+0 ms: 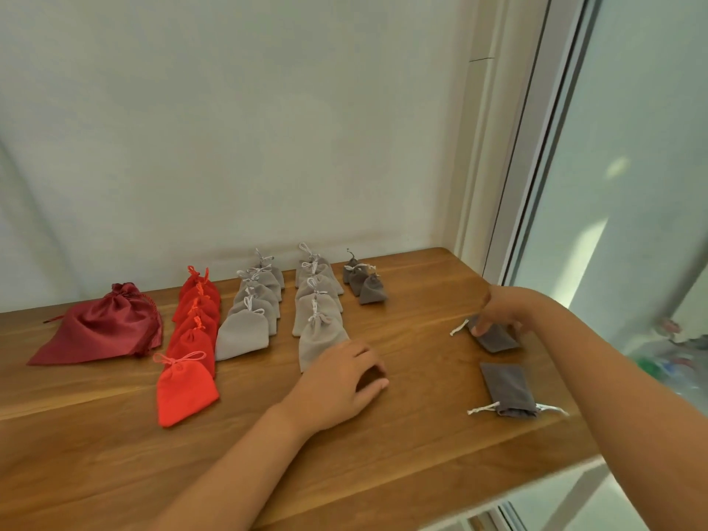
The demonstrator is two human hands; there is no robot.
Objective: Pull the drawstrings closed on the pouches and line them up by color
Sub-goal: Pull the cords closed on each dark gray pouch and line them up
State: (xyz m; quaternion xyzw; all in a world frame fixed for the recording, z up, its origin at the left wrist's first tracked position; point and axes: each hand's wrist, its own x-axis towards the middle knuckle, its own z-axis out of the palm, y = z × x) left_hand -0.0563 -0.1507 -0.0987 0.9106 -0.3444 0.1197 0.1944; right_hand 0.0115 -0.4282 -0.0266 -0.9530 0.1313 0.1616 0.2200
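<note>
Cinched pouches (249, 331) rowed by colour; dark-grey pouch (496, 339) flat, apart.

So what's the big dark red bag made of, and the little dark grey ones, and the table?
The big dark red bag looks like satin: shiny, with bright creases. The little dark grey pouches look like velvet or suede, soft and matte, no shine. The table looks like varnished wood, with grain lines and plank seams.

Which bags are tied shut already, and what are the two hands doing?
Dark red satin bag: cinched shut.
Red pouches: cinched, in a row.
Light grey pouches: cinched, two rows.
Dark grey row: three cinched.
Far loose dark grey pouch: gripped by right hand.
Near loose dark grey pouch: flat, uncinched.
Left hand: resting on table, holding nothing.
</note>
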